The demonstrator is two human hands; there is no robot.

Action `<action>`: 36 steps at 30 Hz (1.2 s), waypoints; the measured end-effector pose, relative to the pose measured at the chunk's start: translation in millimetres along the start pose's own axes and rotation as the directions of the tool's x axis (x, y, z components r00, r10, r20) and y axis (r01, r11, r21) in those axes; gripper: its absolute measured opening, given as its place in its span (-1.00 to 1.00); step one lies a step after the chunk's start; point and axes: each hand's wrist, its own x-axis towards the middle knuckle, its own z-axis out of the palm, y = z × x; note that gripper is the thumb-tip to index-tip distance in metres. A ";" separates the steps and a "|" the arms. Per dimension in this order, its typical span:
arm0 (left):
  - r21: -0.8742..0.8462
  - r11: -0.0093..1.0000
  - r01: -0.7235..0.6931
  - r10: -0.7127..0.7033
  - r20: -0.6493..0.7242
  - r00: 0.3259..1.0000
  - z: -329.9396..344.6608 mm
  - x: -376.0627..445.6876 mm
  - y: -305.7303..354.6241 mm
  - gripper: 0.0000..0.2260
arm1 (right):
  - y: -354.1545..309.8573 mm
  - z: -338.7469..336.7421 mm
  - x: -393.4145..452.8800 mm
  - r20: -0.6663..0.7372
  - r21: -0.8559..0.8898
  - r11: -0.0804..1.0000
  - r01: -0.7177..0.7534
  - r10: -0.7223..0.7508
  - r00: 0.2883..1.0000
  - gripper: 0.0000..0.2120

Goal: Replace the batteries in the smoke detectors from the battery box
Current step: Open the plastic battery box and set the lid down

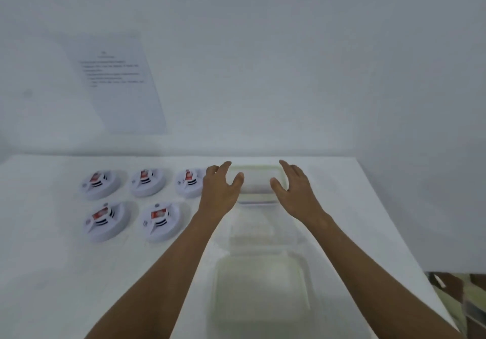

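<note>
Several round white smoke detectors [151,183] with red labels lie in two rows on the left half of the white table [52,273]. A pale lidded box [256,183] stands at the table's back, just right of the detectors. My left hand [221,188] hovers at the box's left side and my right hand [293,188] at its right side. Both have spread, relaxed fingers and hold nothing; whether they touch the box is unclear. The box's contents are hidden.
A second translucent container [260,286] sits near the table's front edge between my forearms, with a faint lid-like shape [252,229] behind it. A printed sheet [118,83] hangs on the white wall. The table's right edge drops to a patterned floor [457,294].
</note>
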 end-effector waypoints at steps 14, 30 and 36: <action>-0.130 0.980 0.153 -0.133 0.153 0.979 14.6 50.6 -24.6 -0.54 | 19.1 15.2 51.9 0.090 0.112 0.978 -0.175 0.166 0.982 -0.43; -0.146 0.981 0.128 -0.088 0.253 0.963 16.9 68.2 -28.1 -0.52 | 33.4 24.3 70.1 0.043 0.207 0.960 -0.187 0.182 0.982 -0.35; 0.118 0.993 0.016 -0.068 0.455 0.888 13.2 59.9 -24.7 -0.05 | 34.9 26.5 73.5 0.014 0.097 0.986 -0.133 0.132 0.991 -0.38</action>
